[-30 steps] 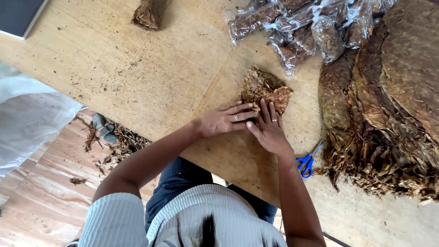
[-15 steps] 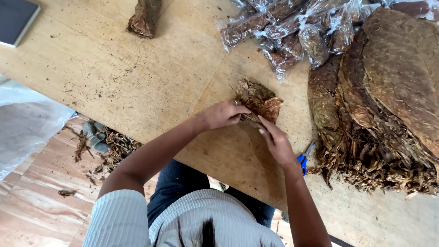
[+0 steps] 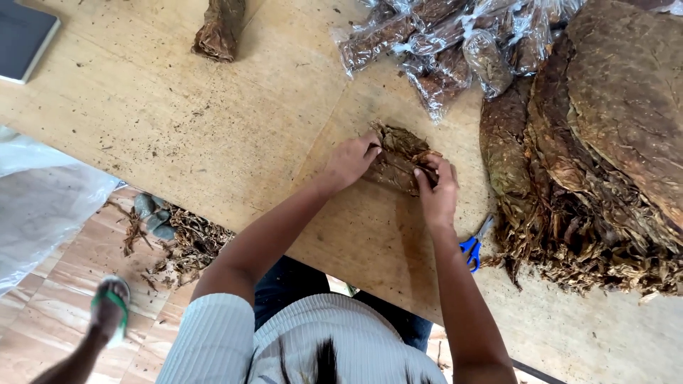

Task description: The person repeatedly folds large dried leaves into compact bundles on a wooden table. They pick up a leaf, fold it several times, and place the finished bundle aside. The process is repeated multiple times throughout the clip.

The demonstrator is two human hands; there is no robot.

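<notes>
Already both hands, left (image 3: pixel 350 161) and right (image 3: pixel 437 192), pinch the dry leaf bundle (image 3: pixel 398 158) on the desk (image 3: pixel 213 135); squeezed harder, brittle edges would likely crumble.

clear plastic packets of brown leaf (image 3: pixel 455 50) lie heaped at one o'clock on the table; a crumpled white plastic bag (image 3: pixel 43 206) sits at nine o'clock.
</notes>
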